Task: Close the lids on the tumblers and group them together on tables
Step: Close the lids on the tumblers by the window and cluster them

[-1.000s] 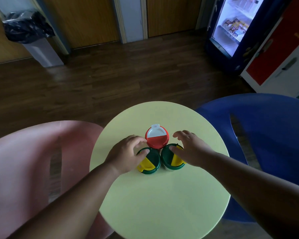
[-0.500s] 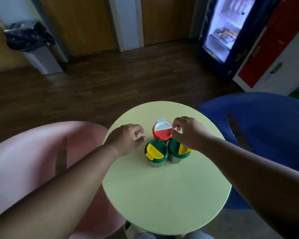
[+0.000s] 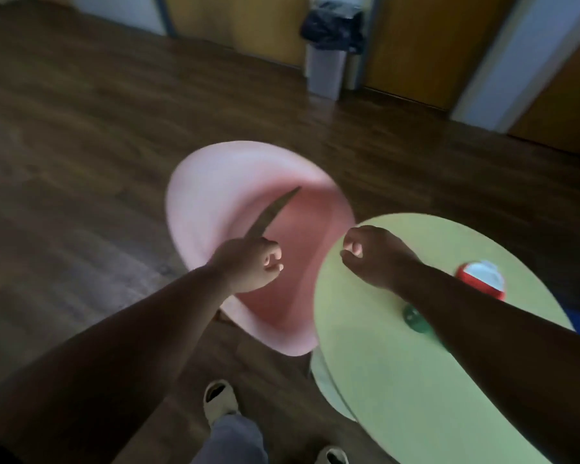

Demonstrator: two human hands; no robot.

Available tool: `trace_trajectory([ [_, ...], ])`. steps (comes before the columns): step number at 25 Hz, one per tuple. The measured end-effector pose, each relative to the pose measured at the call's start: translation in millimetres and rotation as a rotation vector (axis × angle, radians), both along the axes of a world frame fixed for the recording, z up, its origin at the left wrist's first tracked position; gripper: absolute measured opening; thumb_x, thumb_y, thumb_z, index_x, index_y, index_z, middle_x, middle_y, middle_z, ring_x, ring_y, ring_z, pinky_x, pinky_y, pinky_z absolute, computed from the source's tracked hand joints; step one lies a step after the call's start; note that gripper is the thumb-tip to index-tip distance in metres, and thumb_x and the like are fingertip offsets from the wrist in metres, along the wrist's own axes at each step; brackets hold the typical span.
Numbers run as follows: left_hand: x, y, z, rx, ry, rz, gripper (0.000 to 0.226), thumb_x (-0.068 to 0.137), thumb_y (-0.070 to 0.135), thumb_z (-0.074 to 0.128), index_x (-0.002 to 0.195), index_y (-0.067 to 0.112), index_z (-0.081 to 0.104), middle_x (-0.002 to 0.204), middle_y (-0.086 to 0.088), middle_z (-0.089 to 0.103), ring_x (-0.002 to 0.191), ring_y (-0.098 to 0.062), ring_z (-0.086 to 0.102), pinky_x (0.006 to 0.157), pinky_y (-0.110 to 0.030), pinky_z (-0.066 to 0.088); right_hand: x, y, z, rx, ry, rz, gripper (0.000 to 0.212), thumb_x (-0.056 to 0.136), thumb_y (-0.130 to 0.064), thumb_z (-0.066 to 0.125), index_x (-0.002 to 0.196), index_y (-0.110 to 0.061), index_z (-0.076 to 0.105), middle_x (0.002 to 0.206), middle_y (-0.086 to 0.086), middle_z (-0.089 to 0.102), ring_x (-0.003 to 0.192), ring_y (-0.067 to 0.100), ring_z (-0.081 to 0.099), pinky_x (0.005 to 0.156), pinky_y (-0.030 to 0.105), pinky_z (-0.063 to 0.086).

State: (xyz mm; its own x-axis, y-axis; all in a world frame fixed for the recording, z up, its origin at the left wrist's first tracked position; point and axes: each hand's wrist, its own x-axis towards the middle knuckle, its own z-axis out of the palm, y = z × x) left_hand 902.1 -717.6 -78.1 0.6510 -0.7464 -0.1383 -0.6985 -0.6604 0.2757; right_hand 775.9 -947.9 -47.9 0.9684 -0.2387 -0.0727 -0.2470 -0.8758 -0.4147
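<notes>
Both your hands are curled and hold nothing.
Your left hand (image 3: 248,264) hangs over the pink chair (image 3: 215,202); your right hand (image 3: 370,254) hovers above the bench (image 3: 399,380) edge. The red-lidded tumbler (image 3: 481,279) and a green one (image 3: 414,318) stand behind your right forearm.

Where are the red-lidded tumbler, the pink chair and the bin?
red-lidded tumbler (image 3: 481,278): head view, on its lid.
pink chair (image 3: 211,195): head view, on its backrest.
bin (image 3: 325,73): head view, on its grey body.

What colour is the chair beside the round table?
Pink; the chair shows best in the head view, left of the pale yellow-green table.
</notes>
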Motion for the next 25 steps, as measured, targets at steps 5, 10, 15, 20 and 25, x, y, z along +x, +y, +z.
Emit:
trace_trajectory([
  [5, 62, 187, -10, 0.002, 0.036, 0.365, 0.022, 0.087, 0.046, 0.061, 0.100, 0.030, 0.068, 0.094, 0.011, 0.068, 0.089, -0.015, 0.065, 0.072, -0.025, 0.045, 146, 161, -6, -0.010, 0.008, 0.405, 0.019, 0.085, -0.033, 0.058, 0.097, -0.020, 0.065, 0.099, 0.001, 0.066, 0.090, 0.022, 0.061, 0.078, 0.035, 0.050],
  [10, 131, 399, -19, 0.106, 0.082, 0.633, 0.030, 0.089, 0.051, 0.054, 0.111, 0.033, 0.064, 0.111, 0.009, 0.067, 0.101, -0.018, 0.062, 0.080, -0.032, 0.050, 287, 379, -14, 0.017, 0.016, 0.655, 0.013, 0.085, -0.028, 0.059, 0.089, -0.017, 0.066, 0.093, 0.007, 0.067, 0.086, 0.028, 0.063, 0.076, 0.038, 0.051],
  [15, 173, 571, -10, 0.102, 0.124, 0.869, 0.033, 0.092, 0.046, 0.058, 0.118, 0.027, 0.064, 0.114, 0.002, 0.068, 0.107, -0.021, 0.062, 0.079, -0.030, 0.048, 379, 562, -24, 0.015, 0.134, 0.868, 0.018, 0.079, -0.033, 0.055, 0.066, -0.021, 0.051, 0.072, -0.005, 0.055, 0.070, 0.023, 0.055, 0.061, 0.030, 0.040],
  [20, 187, 681, -14, 0.087, 0.146, 1.115, 0.037, 0.092, 0.049, 0.055, 0.124, 0.031, 0.061, 0.123, 0.006, 0.066, 0.113, -0.019, 0.061, 0.080, -0.030, 0.046, 456, 695, -22, -0.095, 0.155, 1.131, 0.020, 0.085, -0.032, 0.058, 0.069, -0.022, 0.050, 0.071, -0.007, 0.051, 0.069, 0.017, 0.054, 0.059, 0.031, 0.042],
  [25, 214, 780, -16, 0.136, 0.158, 1.361, 0.037, 0.092, 0.053, 0.051, 0.125, 0.037, 0.057, 0.127, 0.008, 0.063, 0.118, -0.019, 0.059, 0.088, -0.033, 0.050, 534, 834, -21, -0.175, 0.116, 1.413, 0.017, 0.084, -0.031, 0.054, 0.077, -0.016, 0.060, 0.078, 0.001, 0.060, 0.076, 0.022, 0.063, 0.064, 0.037, 0.051],
])
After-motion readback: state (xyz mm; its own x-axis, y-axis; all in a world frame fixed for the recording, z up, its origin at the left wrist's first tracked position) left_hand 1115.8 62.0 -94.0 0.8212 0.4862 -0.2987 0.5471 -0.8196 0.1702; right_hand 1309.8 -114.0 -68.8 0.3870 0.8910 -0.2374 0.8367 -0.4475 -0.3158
